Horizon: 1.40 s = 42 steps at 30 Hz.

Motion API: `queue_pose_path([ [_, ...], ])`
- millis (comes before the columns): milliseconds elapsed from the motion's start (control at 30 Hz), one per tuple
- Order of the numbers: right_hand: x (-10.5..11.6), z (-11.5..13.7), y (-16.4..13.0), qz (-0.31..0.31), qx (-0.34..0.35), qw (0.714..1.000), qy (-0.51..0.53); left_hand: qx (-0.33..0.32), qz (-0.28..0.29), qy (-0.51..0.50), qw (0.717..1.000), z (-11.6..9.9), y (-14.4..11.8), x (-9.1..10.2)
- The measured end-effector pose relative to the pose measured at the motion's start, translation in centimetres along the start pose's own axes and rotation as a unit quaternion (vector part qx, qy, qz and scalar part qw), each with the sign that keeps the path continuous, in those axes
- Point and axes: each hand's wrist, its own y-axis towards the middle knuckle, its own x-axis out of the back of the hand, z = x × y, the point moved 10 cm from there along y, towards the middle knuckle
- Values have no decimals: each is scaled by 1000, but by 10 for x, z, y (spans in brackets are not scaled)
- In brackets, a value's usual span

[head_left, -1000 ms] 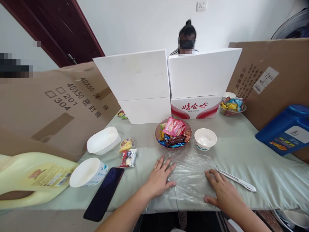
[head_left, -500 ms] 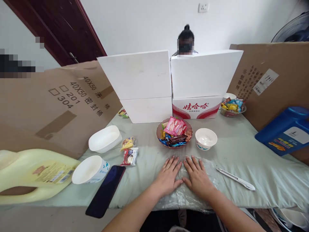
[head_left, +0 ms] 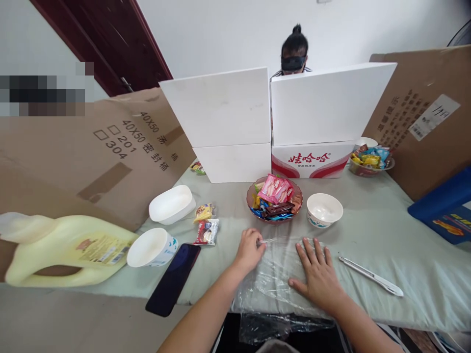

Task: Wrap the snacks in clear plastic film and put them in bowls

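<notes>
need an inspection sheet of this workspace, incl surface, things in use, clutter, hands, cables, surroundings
Surface: pale green cloth, wrinkled at right
Things in use: clear plastic film, creased, hanging over the near edge
Clutter: phone jutting past the near edge; slim white tool; snack-filled glass bowl; white bowl; yellow jug; blue jug
Hands: left hand pinching film; right hand flat on it, fingers spread
Cables: nothing seen
Surroundings: white boxes, cardboard, person behind boxes
</notes>
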Motion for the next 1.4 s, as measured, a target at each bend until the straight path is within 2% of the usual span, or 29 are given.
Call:
queue_pose_path([
  [67, 0, -3, -3, -12, 7, 1000, -3, 8, 22, -36, 999, 11, 5, -5],
  [100, 1, -5, -5, -18, 10, 1000, -5, 16, 26, -38, 999, 19, 7, -1],
  [167, 2, -8, -8, -26, 11, 1000, -6, 30, 21, -34, 999, 35, 12, 16],
  [233, 4, -10, -9, -29, 9, 1000, -7, 37, -8, -12, 999, 45, 16, 44],
  [300, 4, -8, -8, -30, 8, 999, -8, 34, -56, 18, 998, 45, 13, 69],
  [367, 4, -4, -6, -27, 6, 1000, -10, 17, -88, 38, 995, 32, 3, 78],
  [433, 2, -1, -4, -20, 0, 1000, -13, -56, -42, 59, 996, 3, -12, 55],
  [467, 1, 0, -3, -16, -3, 1000, -14, -122, 18, 80, 989, -16, -23, 33],
  [533, -2, 0, -3, -8, -4, 1000, -16, -230, 136, 145, 952, -43, -51, -14],
  [567, -2, -2, -4, -7, -4, 1000, -18, -257, 176, 184, 932, -47, -62, -32],
  [633, -1, -14, -6, -12, -13, 1000, -26, -247, 200, 250, 915, -40, -70, -47],
  [733, 11, -44, -13, -47, -61, 996, -42, -217, 192, 292, 912, -27, -66, -47],
  [833, 35, -64, -21, -99, -66, 992, -27, -228, 173, 285, 915, -31, -62, -38],
  [933, 62, -62, -32, -124, 1, 991, 45, -270, 98, 232, 929, -57, -64, -14],
  [1000, 74, -48, -46, -105, 74, 987, 94, -303, 47, 170, 937, -76, -75, 9],
  [1033, 77, -39, -54, -87, 115, 983, 111, -322, 38, 138, 936, -84, -85, 18],
  [1100, 76, -20, -75, -39, 188, 973, 129, -366, 74, 94, 923, -92, -110, 27],
  [1167, 65, -6, -97, 10, 241, 961, 131, -410, 137, 85, 898, -89, -138, 26],
  [1267, 41, -1, -118, 59, 278, 952, 116, -446, 205, 149, 858, -63, -168, 20],
  [1400, 20, -9, -121, 44, 263, 962, 65, -462, 231, 271, 812, -25, -172, 13],
])
